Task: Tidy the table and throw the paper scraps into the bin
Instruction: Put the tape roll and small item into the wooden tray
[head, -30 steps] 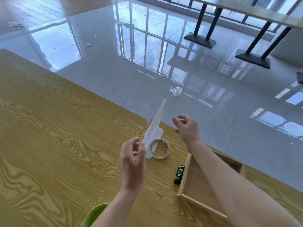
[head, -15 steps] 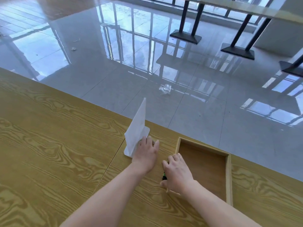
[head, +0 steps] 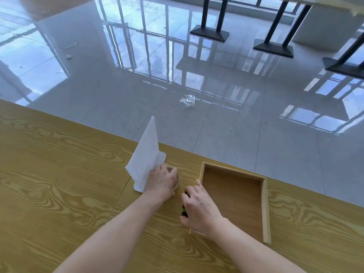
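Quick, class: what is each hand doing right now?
Left hand: holds the white paper, fingers over the tape roll.
Right hand: grips the black-and-green tube beside the wooden tray.

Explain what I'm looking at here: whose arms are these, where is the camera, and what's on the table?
No machine here: a person wears a wide-angle camera on the head, looking down at their own bare arms. The left hand curls over a roll of tape, beside a folded white paper standing upright. The right hand grips a small black and green object next to a wooden tray. All sit on a wooden table. Crumpled clear plastic lies on the floor beyond.
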A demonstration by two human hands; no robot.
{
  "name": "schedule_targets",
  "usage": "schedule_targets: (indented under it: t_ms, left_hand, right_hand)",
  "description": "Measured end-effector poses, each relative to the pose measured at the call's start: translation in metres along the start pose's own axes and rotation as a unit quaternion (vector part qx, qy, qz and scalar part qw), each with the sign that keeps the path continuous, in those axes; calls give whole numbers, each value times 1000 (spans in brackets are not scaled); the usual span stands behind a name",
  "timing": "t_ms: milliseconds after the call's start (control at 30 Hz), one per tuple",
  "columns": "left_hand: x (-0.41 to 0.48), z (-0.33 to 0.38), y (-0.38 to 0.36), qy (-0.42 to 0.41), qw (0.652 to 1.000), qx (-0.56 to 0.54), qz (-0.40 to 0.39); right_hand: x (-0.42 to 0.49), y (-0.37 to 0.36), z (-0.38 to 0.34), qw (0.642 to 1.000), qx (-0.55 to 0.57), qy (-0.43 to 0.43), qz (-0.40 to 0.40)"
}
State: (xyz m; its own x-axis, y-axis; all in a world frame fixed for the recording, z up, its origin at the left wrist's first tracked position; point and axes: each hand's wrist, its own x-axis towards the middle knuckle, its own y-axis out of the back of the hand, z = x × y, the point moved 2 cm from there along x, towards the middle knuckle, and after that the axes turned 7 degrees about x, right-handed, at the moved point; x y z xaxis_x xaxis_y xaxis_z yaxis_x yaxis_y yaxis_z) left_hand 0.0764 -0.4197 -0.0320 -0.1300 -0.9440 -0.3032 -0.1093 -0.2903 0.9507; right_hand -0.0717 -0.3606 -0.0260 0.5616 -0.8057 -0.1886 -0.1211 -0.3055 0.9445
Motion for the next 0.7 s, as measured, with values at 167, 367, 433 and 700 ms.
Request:
schedule_targets:
  t_ms: [167,367,433,700]
  left_hand:
    - [-12,5,9,27,993,-111,34]
    - [-30,33,22,6,975,-216,61]
    - [-37,42,21,0,972,-226,67]
    - [-62,58,13,-14,970,-233,72]
  right_hand:
    - [-19,18,37,982,109,-80,134]
    - [-21,22,91,964,154,-202,81]
    - [-12,19,94,961,174,-203,72]
    - [-2,14,92,945,263,-156,117]
